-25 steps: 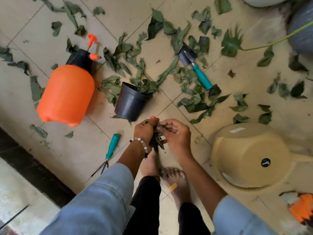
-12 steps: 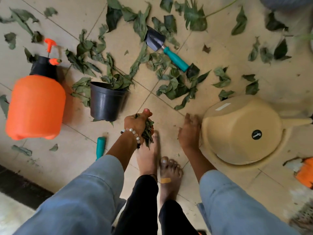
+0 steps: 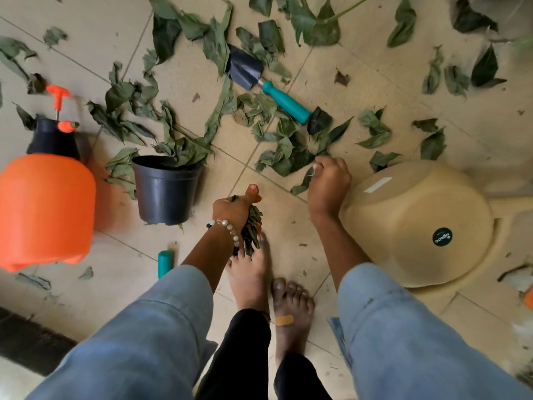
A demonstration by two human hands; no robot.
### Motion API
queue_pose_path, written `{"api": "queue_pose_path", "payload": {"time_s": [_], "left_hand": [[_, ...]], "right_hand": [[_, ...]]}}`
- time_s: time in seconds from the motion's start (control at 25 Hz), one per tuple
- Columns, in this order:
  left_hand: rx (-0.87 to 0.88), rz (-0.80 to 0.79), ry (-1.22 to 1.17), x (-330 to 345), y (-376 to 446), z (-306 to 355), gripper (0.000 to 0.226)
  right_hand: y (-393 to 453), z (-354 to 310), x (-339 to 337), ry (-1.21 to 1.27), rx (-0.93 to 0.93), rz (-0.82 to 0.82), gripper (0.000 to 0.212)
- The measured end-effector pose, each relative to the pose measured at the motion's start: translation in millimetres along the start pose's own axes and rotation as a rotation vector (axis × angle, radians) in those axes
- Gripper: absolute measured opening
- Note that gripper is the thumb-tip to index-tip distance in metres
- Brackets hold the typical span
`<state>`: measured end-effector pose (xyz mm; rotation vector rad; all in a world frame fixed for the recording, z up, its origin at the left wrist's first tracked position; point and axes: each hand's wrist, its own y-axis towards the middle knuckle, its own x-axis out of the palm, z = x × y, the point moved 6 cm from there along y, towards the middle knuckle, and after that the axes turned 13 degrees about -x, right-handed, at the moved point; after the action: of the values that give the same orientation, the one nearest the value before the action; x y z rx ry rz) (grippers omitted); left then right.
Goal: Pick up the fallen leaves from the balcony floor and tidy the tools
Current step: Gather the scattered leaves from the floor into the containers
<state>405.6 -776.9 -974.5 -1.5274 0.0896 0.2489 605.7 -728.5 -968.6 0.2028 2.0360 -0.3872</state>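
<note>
Tiled floor — leaves under right hand fingers, left hand bunch-filled

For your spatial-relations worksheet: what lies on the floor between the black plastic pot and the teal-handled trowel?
In the head view, crumpled green leaves on beige tiles lie between the black plastic pot and the teal-handled trowel; no tool lies there.

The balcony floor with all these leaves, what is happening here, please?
A person is picking up fallen leaves by hand. The left hand is closed on a bunch of leaves. The right hand reaches down to loose leaves on the tiles beside the upturned beige basin. Many leaves remain scattered. The trowel, the orange sprayer and the black pot are on the floor, untouched.
</note>
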Motion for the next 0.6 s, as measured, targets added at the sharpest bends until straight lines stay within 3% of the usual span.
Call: {"api": "queue_pose_path", "payload": {"time_s": [0.08,0.16,0.24,0.32,0.44,0.52,0.6], "left_hand": [[0.0,0.005,-0.019,1,0,5,0.038],[-0.005,0.001,-0.029,2,2,7,0.039],[-0.004,-0.008,-0.027,3,3,7,0.039],[-0.002,-0.014,-0.017,3,3,5,0.039],[0.004,-0.025,-0.001,3,-1,3,0.035],[0.013,-0.032,-0.007,2,-7,5,0.034],[0.028,-0.034,-0.019,2,-11,6,0.035]], "right_hand": [[8,1,11,-0.108,-0.017,-0.079,0.04],[-4,4,40,-0.377,-0.13,-0.303,0.061],[-26,5,58,-0.61,-0.282,-0.438,0.058],[-38,4,58,-0.665,-0.364,-0.436,0.042],[-26,1,35,-0.478,-0.407,-0.282,0.008],[-10,7,23,-0.351,-0.322,-0.298,0.011],[0,9,11,-0.083,-0.148,-0.21,0.019]]}}
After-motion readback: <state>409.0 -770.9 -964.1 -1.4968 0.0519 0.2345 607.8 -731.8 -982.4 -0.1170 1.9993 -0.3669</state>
